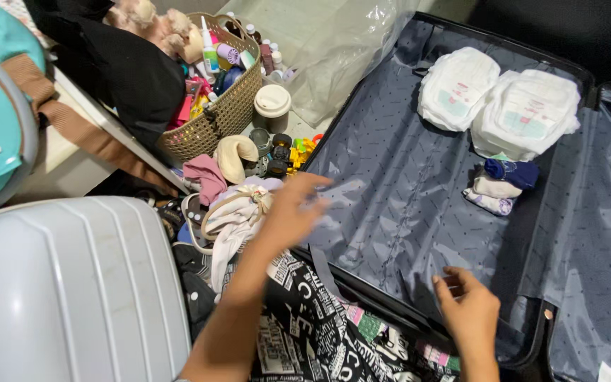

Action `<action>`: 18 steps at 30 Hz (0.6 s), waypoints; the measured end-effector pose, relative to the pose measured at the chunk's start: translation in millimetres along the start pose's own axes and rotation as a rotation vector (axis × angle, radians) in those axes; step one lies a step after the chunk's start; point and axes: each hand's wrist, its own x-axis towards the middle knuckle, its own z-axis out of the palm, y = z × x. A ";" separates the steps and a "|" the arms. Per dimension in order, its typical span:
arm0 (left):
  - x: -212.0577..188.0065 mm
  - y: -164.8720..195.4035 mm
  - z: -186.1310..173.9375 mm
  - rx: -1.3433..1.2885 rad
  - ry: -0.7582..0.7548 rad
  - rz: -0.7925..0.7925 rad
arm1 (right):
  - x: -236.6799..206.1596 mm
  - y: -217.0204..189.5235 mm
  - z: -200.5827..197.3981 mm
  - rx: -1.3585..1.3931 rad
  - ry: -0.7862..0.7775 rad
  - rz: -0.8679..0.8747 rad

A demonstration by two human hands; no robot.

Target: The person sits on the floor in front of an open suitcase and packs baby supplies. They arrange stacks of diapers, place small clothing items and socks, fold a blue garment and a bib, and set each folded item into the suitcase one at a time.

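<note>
The left hand (pixel 293 212) is blurred, fingers spread and holding nothing, above the near left edge of the open suitcase (pixel 404 177) — just beside a heap of clothes (pixel 238 212). The right hand (pixel 469 310) rests half-curled and empty at the near edge — diaper stacks (pixel 503 99) lie well apart at the far corner.

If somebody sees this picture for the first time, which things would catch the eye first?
First, the open suitcase with grey lining, filling the middle and right, with two white diaper stacks at its far end. Next, the left hand and the right hand over its near edge, both empty. At upper left stands a crowded woven basket.
</note>
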 end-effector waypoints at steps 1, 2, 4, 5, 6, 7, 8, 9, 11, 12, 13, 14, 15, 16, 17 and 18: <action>-7.3 -2.6 -20.3 0.011 0.124 -0.116 | -7.4 1.3 2.4 -0.009 -0.002 0.004; -9.6 -7.3 -41.1 0.204 0.259 -0.046 | -14.3 3.1 3.7 -0.020 -0.004 0.009; -24.6 -19.1 -72.9 0.308 0.402 -0.241 | -22.4 5.0 6.5 -0.041 0.028 -0.029; -27.4 -27.3 -84.0 0.358 0.413 -0.206 | -25.3 5.3 7.0 -0.052 0.062 -0.073; -28.1 -36.6 -89.4 0.408 0.422 -0.172 | -29.0 5.5 6.3 -0.065 0.097 -0.114; -29.5 -46.8 -89.9 0.464 0.391 -0.109 | -31.2 4.9 5.2 -0.072 0.102 -0.137; -30.5 -57.3 -88.1 0.518 0.360 -0.045 | -30.6 3.0 4.9 -0.079 0.108 -0.159; -30.4 -67.3 -85.9 0.571 0.329 0.021 | -30.7 0.7 4.1 -0.087 0.116 -0.182; -30.5 -82.8 -78.3 0.748 0.361 -0.039 | -33.0 -4.1 2.4 -0.096 0.124 -0.183; -30.3 -86.9 -74.0 0.833 0.377 -0.068 | -34.2 -5.9 0.4 -0.103 0.129 -0.181; -30.0 -88.3 -74.1 0.811 0.359 -0.146 | -35.8 -7.1 -1.8 -0.093 0.125 -0.176; -29.8 -86.4 -76.8 0.788 0.339 -0.222 | -36.9 -8.1 -3.7 -0.082 0.121 -0.172; -28.5 -81.0 -74.7 0.766 0.316 -0.297 | -37.8 -8.7 -6.0 -0.070 0.119 -0.166; -30.4 -72.5 -73.4 0.715 0.357 -0.323 | -38.2 -9.0 -8.1 -0.068 0.123 -0.171; -35.1 -60.9 -77.0 0.664 0.397 -0.352 | -38.6 -9.8 -9.4 -0.066 0.126 -0.175; -37.4 -47.8 -77.1 0.680 0.446 -0.290 | -39.1 -9.8 -10.7 -0.063 0.127 -0.179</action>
